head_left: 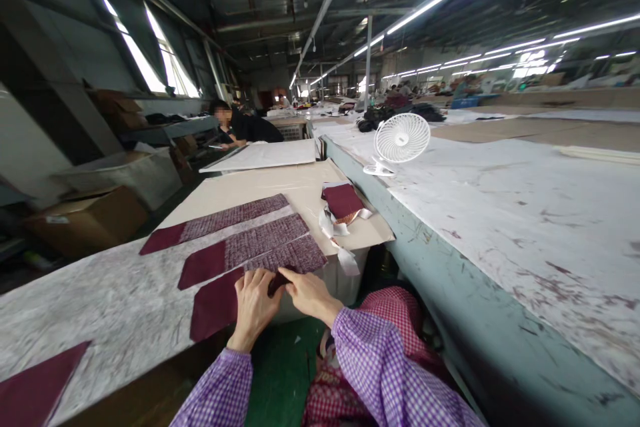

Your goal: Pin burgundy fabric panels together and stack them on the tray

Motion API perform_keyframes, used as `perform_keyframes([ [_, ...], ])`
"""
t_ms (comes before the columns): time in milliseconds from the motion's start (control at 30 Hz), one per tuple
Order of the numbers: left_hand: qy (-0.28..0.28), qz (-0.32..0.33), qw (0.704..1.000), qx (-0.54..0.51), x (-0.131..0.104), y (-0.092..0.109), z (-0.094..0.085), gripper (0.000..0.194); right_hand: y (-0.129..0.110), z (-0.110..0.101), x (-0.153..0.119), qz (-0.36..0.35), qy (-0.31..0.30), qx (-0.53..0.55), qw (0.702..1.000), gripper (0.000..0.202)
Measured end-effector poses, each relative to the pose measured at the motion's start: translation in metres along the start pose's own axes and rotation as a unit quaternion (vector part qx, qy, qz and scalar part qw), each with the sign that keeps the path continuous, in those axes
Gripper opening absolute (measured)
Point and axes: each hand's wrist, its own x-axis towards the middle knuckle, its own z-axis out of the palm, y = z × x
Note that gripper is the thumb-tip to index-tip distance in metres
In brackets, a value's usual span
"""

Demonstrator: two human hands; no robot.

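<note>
Near strip (216, 309) lies at the close edge of the table (115, 303), maroon at its left end, speckled at its right, both hands on it. Left hand (257, 301) has its fingers bent over the cloth near where maroon meets speckle, grasping the strip's close edge; thumb mostly hidden. Right hand (309, 291), just beside it, has its forefinger reaching toward the left and grips the same edge, a dark fold of cloth showing between the two hands. Purple checked sleeves (220, 388) on both arms. Beyond, the middle strip (240, 247) and the far strip (217, 220) lie flat, roughly parallel, same two-part pattern. Another maroon piece (37, 383) lies at lower left, well apart. Past the right hand, a small maroon stack (343, 200) with white scraps (349, 261), one hanging over the table's edge. White fan (401, 138) stands on the long bench (505, 220) to the right. Co-worker (256, 128) in dark top leans beyond the white board (265, 155). Cardboard box (93, 217) at left.
</note>
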Motion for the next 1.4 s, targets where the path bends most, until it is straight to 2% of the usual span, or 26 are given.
perform_keyframes([
  [67,0.000,-0.016,1.000,-0.006,0.000,0.001,-0.001,0.013,-0.002,-0.002,0.001,-0.014,0.014,0.014,1.000,0.048],
  [233,0.025,-0.127,0.987,-0.092,0.005,-0.004,0.002,0.015,0.002,-0.006,-0.001,-0.047,0.154,0.031,0.987,0.028],
  [333,0.040,-0.199,0.955,-0.214,0.009,-0.011,0.005,0.015,0.009,-0.002,-0.001,-0.100,0.154,-0.048,0.982,0.021],
  [400,0.085,-0.274,0.901,-0.326,0.011,-0.017,0.003,0.020,0.014,0.004,-0.002,-0.117,0.142,-0.085,0.979,0.020],
  [433,0.125,-0.317,0.857,-0.387,0.012,-0.021,0.000,0.022,0.016,0.006,-0.002,-0.118,0.138,-0.094,0.979,0.020],
  [533,0.235,-0.424,0.678,-0.552,0.013,-0.038,-0.015,0.024,0.019,0.009,-0.002,-0.113,0.128,-0.099,0.980,0.021],
  [567,0.246,-0.443,0.624,-0.595,0.013,-0.044,-0.022,0.023,0.019,0.008,-0.002,-0.111,0.123,-0.099,0.981,0.021],
  [600,0.242,-0.453,0.583,-0.629,0.012,-0.050,-0.028,0.020,0.019,0.007,-0.002,-0.107,0.117,-0.097,0.983,0.022],
  [667,0.226,-0.452,0.542,-0.672,0.008,-0.059,-0.039,0.014,0.016,0.004,-0.002,-0.096,0.103,-0.092,0.986,0.021],
  [767,0.235,-0.426,0.528,-0.696,0.002,-0.058,-0.045,0.011,0.006,0.000,-0.004,-0.069,0.119,-0.082,0.987,0.022],
  [833,0.251,-0.406,0.532,-0.699,0.001,-0.046,-0.043,0.017,-0.005,0.002,-0.005,-0.071,0.156,-0.057,0.984,0.024],
  [900,0.260,-0.395,0.567,-0.675,0.000,-0.031,-0.040,0.024,-0.018,0.007,-0.002,-0.090,0.167,0.001,0.982,0.029],
  [933,0.256,-0.392,0.600,-0.649,0.000,-0.023,-0.040,0.026,-0.025,0.011,0.000,-0.095,0.150,0.047,0.983,0.032],
  [1000,0.218,-0.376,0.684,-0.585,0.000,-0.011,-0.041,0.031,-0.038,0.020,0.008,-0.073,0.086,0.159,0.981,0.043],
  [1067,0.158,-0.342,0.767,-0.519,-0.002,-0.006,-0.045,0.040,-0.050,0.028,0.017,-0.022,0.023,0.262,0.964,0.052],
  [1133,0.100,-0.299,0.829,-0.462,-0.003,-0.005,-0.048,0.046,-0.060,0.033,0.025,0.020,-0.002,0.323,0.946,0.051],
  [1200,0.068,-0.252,0.873,-0.412,-0.003,-0.007,-0.048,0.048,-0.068,0.036,0.031,0.058,0.013,0.329,0.942,0.044],
  [1267,0.057,-0.201,0.909,-0.361,-0.003,-0.007,-0.046,0.050,-0.073,0.037,0.035,0.092,0.037,0.289,0.952,0.036],
  [1333,0.047,-0.141,0.941,-0.304,-0.004,-0.005,-0.047,0.050,-0.076,0.040,0.037,0.096,0.051,0.234,0.966,0.028],
  [1400,0.028,-0.106,0.962,-0.248,-0.008,-0.005,-0.055,0.045,-0.076,0.043,0.039,0.082,0.059,0.212,0.972,0.023],
])
